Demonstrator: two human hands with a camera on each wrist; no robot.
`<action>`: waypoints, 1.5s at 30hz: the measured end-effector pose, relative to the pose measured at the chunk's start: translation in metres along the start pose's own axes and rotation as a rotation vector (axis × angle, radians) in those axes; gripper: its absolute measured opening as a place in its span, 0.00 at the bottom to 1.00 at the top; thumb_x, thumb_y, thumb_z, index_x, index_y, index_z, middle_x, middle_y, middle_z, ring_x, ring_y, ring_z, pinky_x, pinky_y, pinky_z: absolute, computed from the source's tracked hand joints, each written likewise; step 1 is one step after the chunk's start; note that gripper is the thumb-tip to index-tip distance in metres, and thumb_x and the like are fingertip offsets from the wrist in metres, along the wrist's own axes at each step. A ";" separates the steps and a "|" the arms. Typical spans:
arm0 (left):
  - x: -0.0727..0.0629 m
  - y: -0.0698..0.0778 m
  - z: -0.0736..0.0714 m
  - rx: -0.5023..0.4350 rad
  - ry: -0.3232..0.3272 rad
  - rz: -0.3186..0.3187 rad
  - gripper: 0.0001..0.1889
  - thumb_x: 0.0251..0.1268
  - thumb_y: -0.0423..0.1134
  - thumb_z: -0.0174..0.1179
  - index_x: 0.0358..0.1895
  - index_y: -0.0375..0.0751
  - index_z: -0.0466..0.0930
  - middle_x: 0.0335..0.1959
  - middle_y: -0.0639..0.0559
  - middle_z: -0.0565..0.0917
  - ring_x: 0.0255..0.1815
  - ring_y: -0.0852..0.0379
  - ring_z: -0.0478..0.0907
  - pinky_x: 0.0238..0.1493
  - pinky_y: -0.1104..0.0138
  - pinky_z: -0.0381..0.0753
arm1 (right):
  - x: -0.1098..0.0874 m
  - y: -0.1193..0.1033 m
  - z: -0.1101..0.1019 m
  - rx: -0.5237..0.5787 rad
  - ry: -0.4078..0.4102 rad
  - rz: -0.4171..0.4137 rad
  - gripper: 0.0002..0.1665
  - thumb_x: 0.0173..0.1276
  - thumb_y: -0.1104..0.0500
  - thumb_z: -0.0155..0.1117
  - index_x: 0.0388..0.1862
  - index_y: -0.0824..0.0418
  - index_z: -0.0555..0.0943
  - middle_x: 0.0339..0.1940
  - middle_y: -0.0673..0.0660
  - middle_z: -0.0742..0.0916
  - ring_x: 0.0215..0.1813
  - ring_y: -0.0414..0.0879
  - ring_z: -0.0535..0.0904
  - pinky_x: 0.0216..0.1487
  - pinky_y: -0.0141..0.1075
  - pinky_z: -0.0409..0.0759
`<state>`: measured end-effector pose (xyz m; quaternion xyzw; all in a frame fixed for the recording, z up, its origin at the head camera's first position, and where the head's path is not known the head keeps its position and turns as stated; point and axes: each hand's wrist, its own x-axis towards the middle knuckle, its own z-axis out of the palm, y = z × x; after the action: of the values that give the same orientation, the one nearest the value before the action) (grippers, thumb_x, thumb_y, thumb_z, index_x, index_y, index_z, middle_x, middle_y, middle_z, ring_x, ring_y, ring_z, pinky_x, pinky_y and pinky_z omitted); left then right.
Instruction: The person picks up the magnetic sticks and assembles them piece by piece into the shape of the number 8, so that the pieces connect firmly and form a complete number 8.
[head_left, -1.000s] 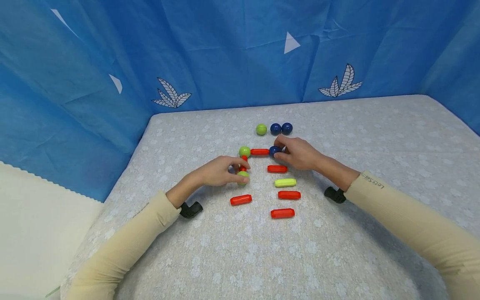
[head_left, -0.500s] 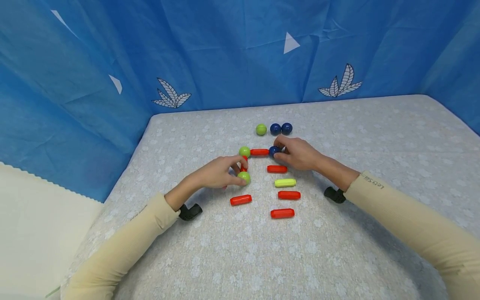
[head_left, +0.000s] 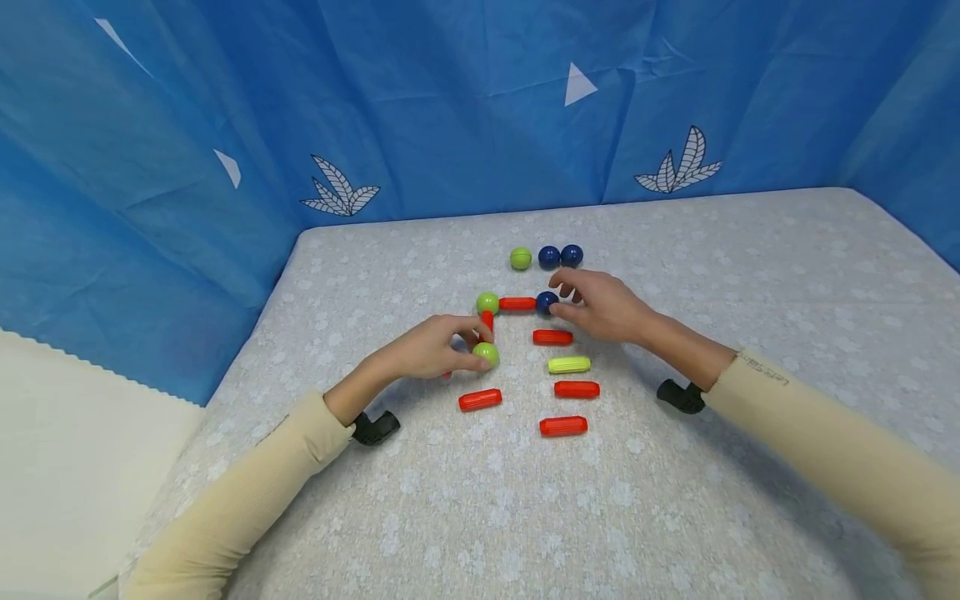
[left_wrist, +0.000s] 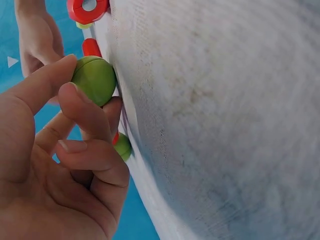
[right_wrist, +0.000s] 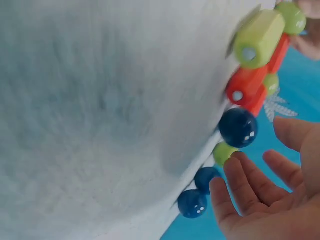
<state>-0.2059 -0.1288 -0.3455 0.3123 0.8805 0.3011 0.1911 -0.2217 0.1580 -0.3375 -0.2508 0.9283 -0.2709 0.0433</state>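
My left hand pinches a green ball between thumb and fingers; the left wrist view also shows this green ball. A red rod runs from it to a second green ball, partly behind my fingers. From there another red rod reaches a dark blue ball. My right hand is beside that blue ball, fingers spread. In the right wrist view a gap shows between the fingers and the blue ball. A red bit peeks out under my left hand.
At the back, a loose green ball lies near two blue balls. Nearer me are several red rods, one of them a front red rod, and a yellow-green rod. A blue curtain hangs behind the cloth-covered table.
My right hand has loosened from the blue ball, its fingers spreading and lifting away slightly. The left hand's fingers shifted a little around the green ball, leaving more of it visible.
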 end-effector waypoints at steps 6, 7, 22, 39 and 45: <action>0.000 0.000 0.000 -0.014 0.005 0.009 0.14 0.64 0.46 0.68 0.51 0.50 0.80 0.47 0.54 0.83 0.50 0.57 0.77 0.44 0.60 0.77 | -0.018 -0.008 0.003 0.008 -0.035 -0.037 0.16 0.69 0.60 0.67 0.53 0.65 0.82 0.42 0.55 0.85 0.44 0.51 0.78 0.46 0.44 0.78; 0.000 0.000 0.000 -0.015 0.004 0.009 0.14 0.64 0.46 0.68 0.51 0.50 0.80 0.47 0.54 0.83 0.50 0.57 0.77 0.44 0.60 0.77 | -0.021 -0.008 0.004 0.010 -0.044 -0.041 0.15 0.68 0.61 0.68 0.52 0.64 0.82 0.42 0.55 0.85 0.44 0.50 0.78 0.46 0.44 0.78; -0.001 -0.001 0.001 -0.031 0.003 0.016 0.15 0.65 0.46 0.67 0.52 0.50 0.81 0.48 0.53 0.82 0.51 0.56 0.77 0.43 0.61 0.77 | -0.027 -0.007 0.016 -0.056 -0.086 -0.089 0.13 0.67 0.64 0.68 0.50 0.62 0.83 0.35 0.50 0.82 0.36 0.46 0.75 0.40 0.40 0.75; -0.002 -0.001 0.001 -0.074 -0.013 0.008 0.15 0.66 0.45 0.67 0.53 0.48 0.80 0.48 0.49 0.82 0.24 0.56 0.78 0.32 0.63 0.76 | -0.028 -0.007 0.017 -0.036 -0.049 -0.132 0.12 0.66 0.68 0.67 0.48 0.62 0.83 0.37 0.52 0.84 0.36 0.46 0.75 0.41 0.40 0.76; -0.003 -0.001 0.001 -0.110 -0.021 -0.004 0.15 0.66 0.44 0.67 0.53 0.47 0.80 0.47 0.48 0.81 0.17 0.54 0.75 0.27 0.64 0.77 | -0.029 -0.019 0.021 0.011 -0.049 -0.143 0.11 0.67 0.68 0.67 0.48 0.61 0.84 0.40 0.51 0.85 0.39 0.46 0.77 0.43 0.40 0.77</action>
<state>-0.2041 -0.1313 -0.3466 0.3028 0.8611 0.3455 0.2179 -0.1838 0.1480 -0.3471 -0.3228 0.9052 -0.2721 0.0478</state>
